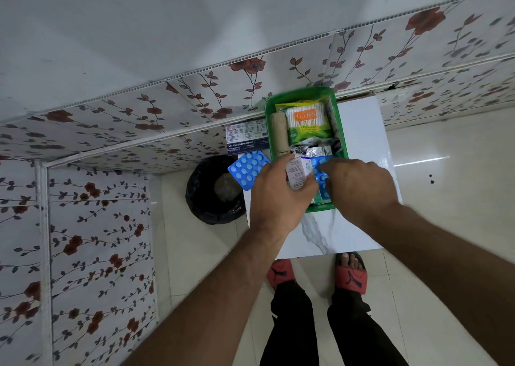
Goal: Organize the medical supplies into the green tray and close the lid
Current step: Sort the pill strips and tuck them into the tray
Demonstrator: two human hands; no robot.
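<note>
The green tray [342, 131] stands on a small white table [359, 126] and holds a pack of cotton buds [306, 122], a beige bandage roll [279, 133], foil strips [317, 150] and blue tablet strips [320, 179]. My left hand [276, 198] is over the tray's near left corner, shut on a small white box [296, 172]. My right hand [362, 187] is over the near end, fingers pressing on the blue strips inside. Another blue blister strip [246, 169] and a medicated dressings box [245, 144] lie left of the tray. No lid is in view.
A black-lined bin [214, 190] stands on the floor left of the table. Floral wall panels run behind and to the left. My feet in red sandals [351, 276] stand at the table's near edge. Glossy floor tiles lie to the right.
</note>
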